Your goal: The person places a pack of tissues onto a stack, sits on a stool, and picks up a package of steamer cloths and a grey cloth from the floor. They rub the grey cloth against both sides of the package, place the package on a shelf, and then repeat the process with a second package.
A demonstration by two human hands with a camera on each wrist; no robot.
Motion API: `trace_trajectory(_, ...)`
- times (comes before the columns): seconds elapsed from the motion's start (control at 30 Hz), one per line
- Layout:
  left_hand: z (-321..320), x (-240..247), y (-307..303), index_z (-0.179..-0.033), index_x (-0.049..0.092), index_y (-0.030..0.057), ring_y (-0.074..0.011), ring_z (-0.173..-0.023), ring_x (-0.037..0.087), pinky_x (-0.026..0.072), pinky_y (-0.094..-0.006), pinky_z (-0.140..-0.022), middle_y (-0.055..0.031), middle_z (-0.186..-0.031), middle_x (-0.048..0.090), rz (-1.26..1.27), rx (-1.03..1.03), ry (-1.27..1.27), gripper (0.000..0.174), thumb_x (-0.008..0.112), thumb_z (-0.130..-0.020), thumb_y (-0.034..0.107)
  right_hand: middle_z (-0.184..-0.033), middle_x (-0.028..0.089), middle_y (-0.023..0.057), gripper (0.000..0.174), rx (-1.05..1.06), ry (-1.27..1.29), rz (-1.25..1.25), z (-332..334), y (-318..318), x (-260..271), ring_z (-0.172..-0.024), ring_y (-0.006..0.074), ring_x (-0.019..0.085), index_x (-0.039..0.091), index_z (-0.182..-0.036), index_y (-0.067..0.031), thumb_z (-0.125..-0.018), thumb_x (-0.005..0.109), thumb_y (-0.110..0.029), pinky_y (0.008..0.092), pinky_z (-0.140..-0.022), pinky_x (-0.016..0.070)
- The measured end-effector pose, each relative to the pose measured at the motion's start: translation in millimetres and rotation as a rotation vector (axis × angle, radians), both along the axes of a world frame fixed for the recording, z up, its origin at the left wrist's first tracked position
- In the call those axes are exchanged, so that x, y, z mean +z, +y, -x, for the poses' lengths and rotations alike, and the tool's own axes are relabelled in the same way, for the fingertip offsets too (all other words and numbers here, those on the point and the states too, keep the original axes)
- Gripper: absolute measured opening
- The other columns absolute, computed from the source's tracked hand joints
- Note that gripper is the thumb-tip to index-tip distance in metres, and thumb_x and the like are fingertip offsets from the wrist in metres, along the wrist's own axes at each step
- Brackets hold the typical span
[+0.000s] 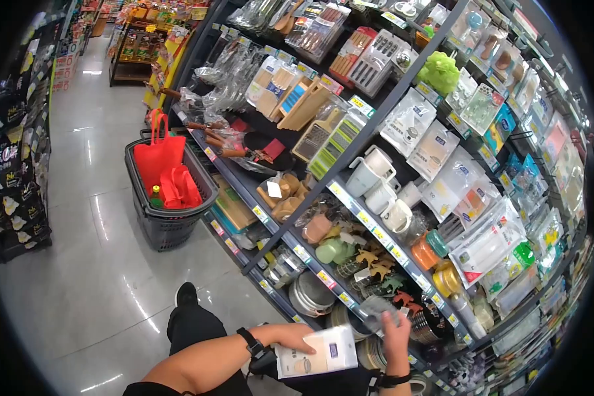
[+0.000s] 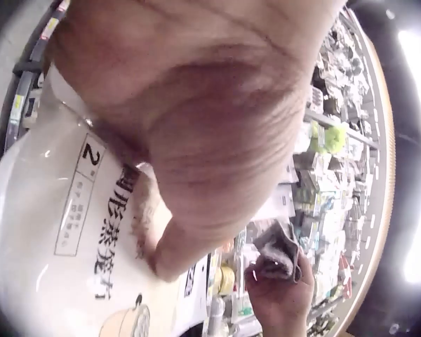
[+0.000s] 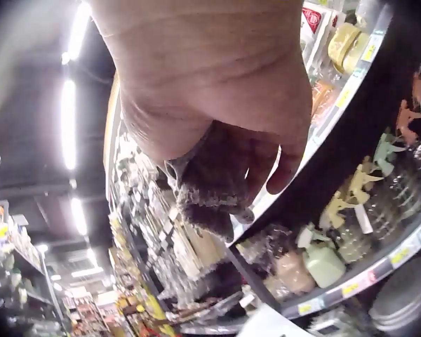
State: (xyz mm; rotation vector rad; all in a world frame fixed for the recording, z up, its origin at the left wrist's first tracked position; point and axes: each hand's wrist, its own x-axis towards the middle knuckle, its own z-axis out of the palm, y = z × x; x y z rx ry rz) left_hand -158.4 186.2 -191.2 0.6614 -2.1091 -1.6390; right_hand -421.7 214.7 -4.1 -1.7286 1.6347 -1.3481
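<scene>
My left hand [image 1: 296,338] holds a white flat package [image 1: 320,351] with printed characters and a pot drawing, low in the head view. In the left wrist view the thumb [image 2: 175,246] lies on the package [image 2: 49,239]. My right hand [image 1: 396,330] grips a small clear plastic packet [image 1: 378,309] in front of the lower shelf. The right wrist view shows that greyish packet [image 3: 210,189] pinched under the fingers [image 3: 284,165]. The same hand [image 2: 281,298] and packet [image 2: 277,254] appear in the left wrist view.
A long shelf unit [image 1: 369,228] of kitchenware runs along the right: white jugs [image 1: 375,177], hanging packets, metal pans [image 1: 310,294] low down. A grey shopping basket [image 1: 170,198] with red bags stands on the shiny floor [image 1: 86,277] to the left. My dark-trousered leg [image 1: 191,323] is below.
</scene>
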Motion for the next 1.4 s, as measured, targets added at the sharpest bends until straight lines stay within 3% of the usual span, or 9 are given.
trace_trajectory(0.2,-72,4,28,-0.150,0.054,0.0051,-0.0253,-0.125,0.068,0.0544,-0.0413,-0.109,-0.0103,-0.143,0.067,-0.506,0.637,0.666,0.049,0.068,-0.104,0.015,-0.122,0.072,0.0126,0.045,0.564,-0.564,-0.009,-54,-54,21,-0.110,0.0227,0.071,0.062,-0.132,0.0053,-0.090,0.072,-0.004,0.0358,-0.102,0.0541)
trace_trajectory(0.27,-101,18,36,-0.153,0.050,0.0051,-0.0272,-0.130,0.067,0.0544,-0.0429,-0.111,-0.0128,-0.149,0.063,-0.672,0.574,0.980,0.048,0.061,-0.106,0.009,-0.122,0.072,0.0132,0.036,0.740,-0.624,-0.038,-97,-66,11,-0.112,0.0228,0.070,0.064,-0.122,0.0018,-0.086,0.067,0.003,0.0370,-0.103,0.0537)
trace_trajectory(0.47,-160,55,81,-0.154,0.048,-0.0009,-0.0356,-0.127,0.069,0.0560,-0.0502,-0.109,-0.0229,-0.143,0.065,-0.787,0.707,1.026,0.054,0.058,-0.106,0.020,-0.132,0.068,0.0197,0.028,0.936,-0.334,0.290,-211,-73,-29,-0.121,0.0287,0.067,0.047,-0.095,-0.0043,-0.080,0.064,0.013,0.0395,-0.108,0.0504)
trace_trajectory(0.67,-175,65,85,-0.146,0.058,-0.0010,-0.0340,-0.117,0.073,0.0580,-0.0473,-0.105,-0.0202,-0.136,0.070,-0.905,0.601,1.372,0.053,0.053,-0.106,0.034,-0.150,0.058,0.0237,0.052,1.201,0.131,0.446,-250,-45,-76,-0.143,0.0444,0.053,0.062,-0.137,-0.0024,-0.089,0.079,-0.016,0.0525,-0.119,0.0431)
trace_trajectory(0.7,-170,57,78,-0.146,0.058,0.0003,-0.0348,-0.117,0.072,0.0557,-0.0489,-0.108,-0.0203,-0.138,0.069,-0.924,0.864,1.249,0.055,0.050,-0.107,0.038,-0.154,0.054,0.0253,0.060,1.284,0.163,0.471,-255,-37,-94,-0.146,0.0433,0.051,0.060,-0.143,0.0007,-0.089,0.077,-0.019,0.0533,-0.121,0.0405)
trace_trajectory(0.93,-146,12,59,-0.154,0.052,0.0040,-0.0381,-0.134,0.063,0.0506,-0.0534,-0.114,-0.0224,-0.149,0.062,-1.101,0.750,1.276,0.067,0.044,-0.110,0.054,-0.153,0.054,0.0281,0.055,0.887,0.287,0.387,-223,-77,-140,-0.147,0.0430,0.050,0.060,-0.140,0.0073,-0.090,0.066,-0.014,0.0550,-0.121,0.0400)
trace_trajectory(1.13,-130,16,30,-0.161,0.044,0.0055,-0.0385,-0.139,0.059,0.0433,-0.0532,-0.121,-0.0219,-0.156,0.056,-1.029,0.711,1.224,0.081,0.037,-0.110,0.067,-0.162,0.046,0.0269,0.062,1.234,0.299,0.471,-226,-44,-166,-0.154,0.0427,0.041,0.050,-0.152,0.0065,-0.099,0.065,-0.023,0.0569,-0.125,0.0334)
trace_trajectory(1.27,-123,12,35,-0.167,0.036,0.0112,-0.0386,-0.148,0.050,0.0431,-0.0551,-0.121,-0.0184,-0.164,0.048,-1.144,0.624,1.307,0.080,0.038,-0.109,0.067,-0.163,0.043,0.0305,0.062,0.770,0.322,0.310,-223,-99,-138,-0.153,0.0486,0.039,0.047,-0.154,0.0085,-0.096,0.060,-0.012,0.0541,-0.128,0.0293)
trace_trajectory(1.4,-126,12,41,-0.169,0.032,0.0128,-0.0394,-0.152,0.045,0.0363,-0.0570,-0.125,-0.0189,-0.166,0.044,-0.973,0.769,1.215,0.082,0.034,-0.109,0.069,-0.163,0.042,0.0301,0.066,1.136,0.287,0.335,-244,-46,-148,-0.153,0.0451,0.041,0.050,-0.152,0.0061,-0.094,0.069,-0.020,0.0560,-0.124,0.0353)
